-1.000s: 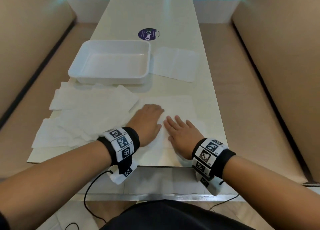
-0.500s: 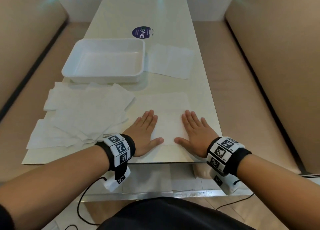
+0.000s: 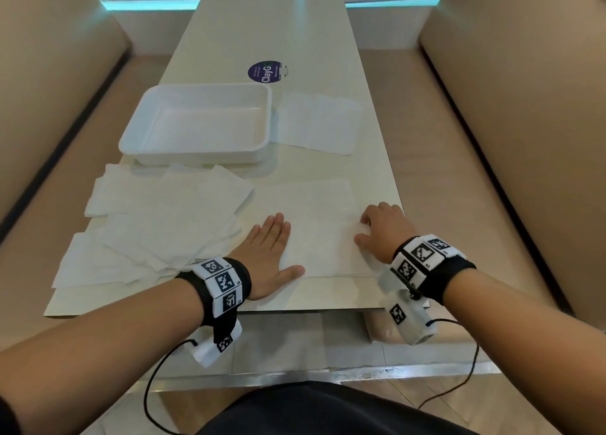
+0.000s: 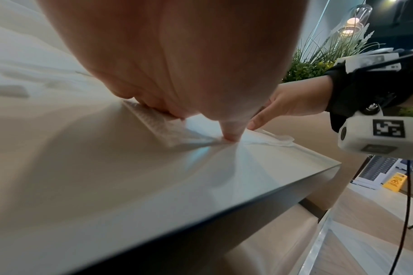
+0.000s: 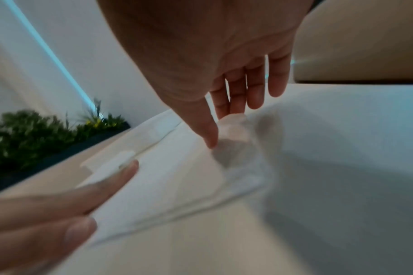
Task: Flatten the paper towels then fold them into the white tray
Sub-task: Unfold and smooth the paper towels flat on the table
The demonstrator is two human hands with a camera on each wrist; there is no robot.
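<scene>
A white paper towel [image 3: 318, 225] lies flat at the table's near right, in front of me. My left hand [image 3: 273, 247] presses its left edge, fingers straight and thumb spread; the left wrist view shows the thumb [image 4: 231, 134] down on the paper towel [image 4: 177, 135]. My right hand [image 3: 382, 226] is at the towel's right edge with curled fingers. In the right wrist view, thumb and fingers [image 5: 224, 121] pinch a raised bit of the paper towel [image 5: 177, 176]. The white tray [image 3: 193, 154] stands empty at the far left.
A loose pile of several paper towels [image 3: 157, 221] lies left of my left hand, in front of the tray. One more flat towel [image 3: 318, 123] sits right of the tray. A purple round sticker [image 3: 267, 71] is behind it. Beige benches flank the narrow table.
Both hands slid apart from the towel's middle. The right hand then reached the right edge and curled its fingers onto the paper, while the left hand stayed flat.
</scene>
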